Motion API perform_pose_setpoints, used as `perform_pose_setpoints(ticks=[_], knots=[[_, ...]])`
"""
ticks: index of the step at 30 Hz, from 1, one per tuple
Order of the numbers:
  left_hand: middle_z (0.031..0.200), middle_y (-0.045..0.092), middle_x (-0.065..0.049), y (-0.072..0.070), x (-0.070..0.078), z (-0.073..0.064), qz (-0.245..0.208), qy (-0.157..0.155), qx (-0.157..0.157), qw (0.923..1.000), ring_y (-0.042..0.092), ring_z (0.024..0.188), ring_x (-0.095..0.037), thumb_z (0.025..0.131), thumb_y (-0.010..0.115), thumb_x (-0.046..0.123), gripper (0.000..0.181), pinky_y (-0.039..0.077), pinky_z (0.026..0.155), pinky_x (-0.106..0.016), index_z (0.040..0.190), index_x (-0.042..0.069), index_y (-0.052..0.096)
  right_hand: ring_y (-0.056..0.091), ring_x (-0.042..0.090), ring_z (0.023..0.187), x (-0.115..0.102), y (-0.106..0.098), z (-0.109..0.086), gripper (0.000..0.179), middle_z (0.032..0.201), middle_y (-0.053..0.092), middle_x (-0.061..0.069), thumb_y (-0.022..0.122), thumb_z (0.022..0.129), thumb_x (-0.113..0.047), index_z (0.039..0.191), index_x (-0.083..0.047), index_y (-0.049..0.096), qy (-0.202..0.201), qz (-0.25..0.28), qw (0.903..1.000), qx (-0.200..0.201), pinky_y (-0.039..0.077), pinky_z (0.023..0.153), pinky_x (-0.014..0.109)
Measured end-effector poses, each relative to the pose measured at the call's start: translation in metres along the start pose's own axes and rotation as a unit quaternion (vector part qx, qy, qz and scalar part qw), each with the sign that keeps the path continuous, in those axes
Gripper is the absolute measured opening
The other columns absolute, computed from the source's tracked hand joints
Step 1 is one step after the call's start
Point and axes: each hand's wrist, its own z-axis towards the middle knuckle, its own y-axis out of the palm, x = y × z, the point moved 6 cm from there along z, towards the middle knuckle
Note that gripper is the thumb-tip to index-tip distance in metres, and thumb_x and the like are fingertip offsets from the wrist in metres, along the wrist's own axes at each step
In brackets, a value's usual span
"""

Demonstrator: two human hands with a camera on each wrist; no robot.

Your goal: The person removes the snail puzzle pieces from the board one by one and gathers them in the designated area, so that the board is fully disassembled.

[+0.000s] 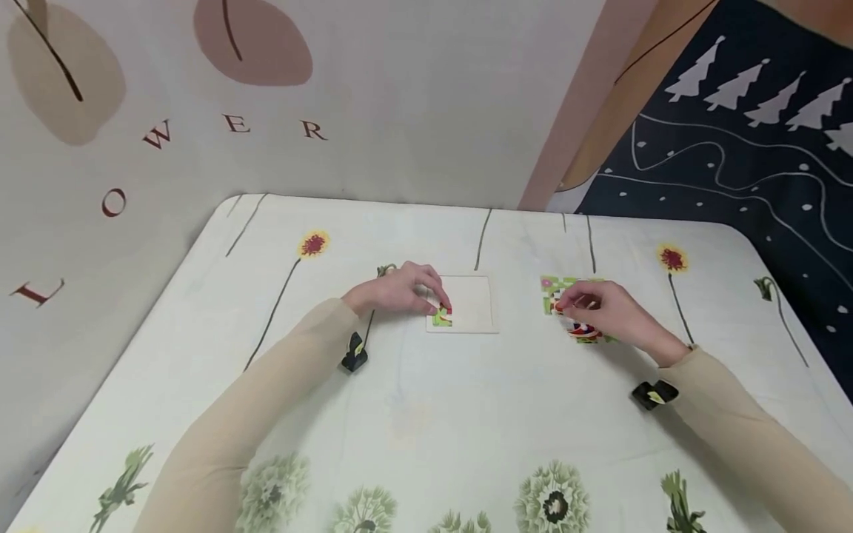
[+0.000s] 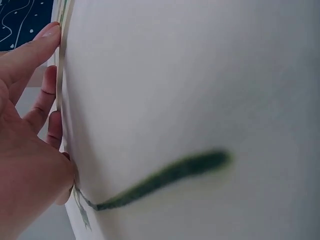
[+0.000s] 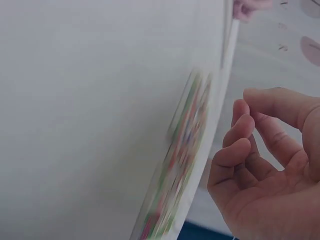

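In the head view my left hand (image 1: 404,289) lies over the left side of a pale rectangular puzzle board (image 1: 474,303). Its fingertips are at a small green and red puzzle piece (image 1: 442,320) in the board's lower left corner. The left wrist view has this hand (image 2: 37,120) with fingers extended against the surface, seen edge-on. My right hand (image 1: 603,311) hovers over a group of colourful puzzle pieces (image 1: 586,333) right of the board. In the right wrist view, that hand's (image 3: 270,155) fingers are loosely bent, thumb tip near the forefinger, and no piece shows between them.
A white cloth (image 1: 426,414) printed with flowers covers the table. Behind it hangs a pale wall cloth (image 1: 400,104) with letters, and a dark cloth (image 1: 733,155) with white trees is at the right. Each sleeve has a small black device near the wrist.
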Motion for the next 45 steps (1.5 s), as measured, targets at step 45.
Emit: perform_pose_setpoints(ticks=[45], knots=[[0.154, 0.036, -0.006, -0.016, -0.014, 0.007, 0.009, -0.021, -0.013, 0.9996, 0.022, 0.143, -0.035, 0.088, 0.07, 0.01, 0.06, 0.016, 0.117, -0.061, 0.145, 0.015, 0.053, 0.057, 0.019, 0.092, -0.099, 0.111, 0.08, 0.031, 0.119, 0.068, 0.014, 0.061, 0.092, -0.005, 0.122, -0.002, 0.067, -0.052, 0.044, 0.9901, -0.123, 0.045, 0.079, 0.025]])
